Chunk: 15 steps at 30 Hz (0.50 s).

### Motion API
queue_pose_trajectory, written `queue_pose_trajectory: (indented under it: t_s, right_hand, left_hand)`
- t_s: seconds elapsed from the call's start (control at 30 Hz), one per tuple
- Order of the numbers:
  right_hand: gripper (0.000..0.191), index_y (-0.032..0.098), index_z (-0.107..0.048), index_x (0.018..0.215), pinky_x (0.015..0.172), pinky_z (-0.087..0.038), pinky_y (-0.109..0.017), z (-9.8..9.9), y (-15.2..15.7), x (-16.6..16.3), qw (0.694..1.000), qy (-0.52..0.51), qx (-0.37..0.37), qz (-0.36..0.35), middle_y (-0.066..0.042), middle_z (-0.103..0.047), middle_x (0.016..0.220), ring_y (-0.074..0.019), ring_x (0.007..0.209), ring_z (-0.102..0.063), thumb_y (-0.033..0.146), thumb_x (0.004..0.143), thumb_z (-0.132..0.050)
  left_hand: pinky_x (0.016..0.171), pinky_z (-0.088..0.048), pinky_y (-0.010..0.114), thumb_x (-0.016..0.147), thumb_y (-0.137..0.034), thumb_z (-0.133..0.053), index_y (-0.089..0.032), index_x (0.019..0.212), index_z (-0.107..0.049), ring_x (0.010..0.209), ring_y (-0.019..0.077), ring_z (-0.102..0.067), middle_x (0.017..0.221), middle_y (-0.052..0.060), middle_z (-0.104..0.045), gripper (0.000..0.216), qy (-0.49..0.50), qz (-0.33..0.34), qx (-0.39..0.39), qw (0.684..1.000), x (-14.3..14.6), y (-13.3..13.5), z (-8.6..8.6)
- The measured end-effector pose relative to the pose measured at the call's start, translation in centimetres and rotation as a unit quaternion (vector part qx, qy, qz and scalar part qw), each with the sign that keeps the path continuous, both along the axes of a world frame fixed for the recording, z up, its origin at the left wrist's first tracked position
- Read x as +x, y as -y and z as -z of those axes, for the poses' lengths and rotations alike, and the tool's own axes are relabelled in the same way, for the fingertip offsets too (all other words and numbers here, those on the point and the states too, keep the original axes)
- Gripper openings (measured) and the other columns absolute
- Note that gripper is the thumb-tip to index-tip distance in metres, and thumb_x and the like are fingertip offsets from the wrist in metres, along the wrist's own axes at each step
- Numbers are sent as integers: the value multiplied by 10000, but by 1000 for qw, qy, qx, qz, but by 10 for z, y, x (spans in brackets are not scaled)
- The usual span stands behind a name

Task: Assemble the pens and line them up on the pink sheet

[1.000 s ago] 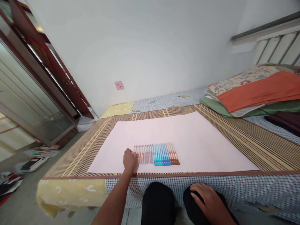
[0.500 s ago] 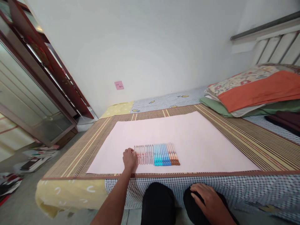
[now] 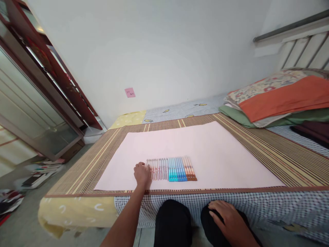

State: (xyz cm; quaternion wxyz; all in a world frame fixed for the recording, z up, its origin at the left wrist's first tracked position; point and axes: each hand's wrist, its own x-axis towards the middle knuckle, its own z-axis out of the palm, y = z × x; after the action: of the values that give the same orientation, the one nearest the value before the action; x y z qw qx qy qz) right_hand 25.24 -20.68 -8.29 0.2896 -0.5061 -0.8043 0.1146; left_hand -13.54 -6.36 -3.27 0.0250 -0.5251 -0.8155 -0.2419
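Note:
A tight row of slim pens lies on a large pale pink sheet [image 3: 218, 154]. Clear pens with reddish marks [image 3: 156, 169] make up the left part, turquoise and blue pens [image 3: 177, 169] the middle, and peach pens with brown ends [image 3: 191, 169] the right. At the row's left end is my left hand [image 3: 142, 174], its fingers bent and closed on the outermost clear pen, which they largely cover. My right hand [image 3: 224, 214] rests on my right knee, away from the pens, with fingers stretched out and holding nothing.
Under the sheet is a striped mat [image 3: 84, 168] on a bed with checked and yellow cloth [image 3: 77, 212]. Folded bedding [image 3: 280, 96] is piled at the right. A pink note [image 3: 130, 92] is stuck to the wall. Papers [image 3: 41, 173] lie on the floor at left.
The whole view has shifted very slightly. My left hand stays at the left end of the pen row, and my right hand still lies on my knee.

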Motion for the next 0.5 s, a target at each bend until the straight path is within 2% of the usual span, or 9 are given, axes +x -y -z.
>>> queue_pose_trajectory:
  t_s: [0.17,0.5]
  right_hand:
    - [146,237,-689,945,864,-517,-410,0,0,0,1000,4,2,-5,-55,-739,977,-243,933,-684,276,919,-551]
    - [139,237,-685,956,875,-506,-408,3,0,2,1000,-1,0,0,-46,-736,986,-238,947,-680,279,918,-558]
  left_hand:
    - [830,-416,374,845,-411,-583,-185,1007,-578,1033,301,-540,1043,123,-612,279,4,15,-14,1000,-5,-2,-4]
    - [852,-418,404,842,-372,-548,-154,1059,-587,1072,333,-523,1105,157,-577,311,11,-54,0,998,13,-2,-1]
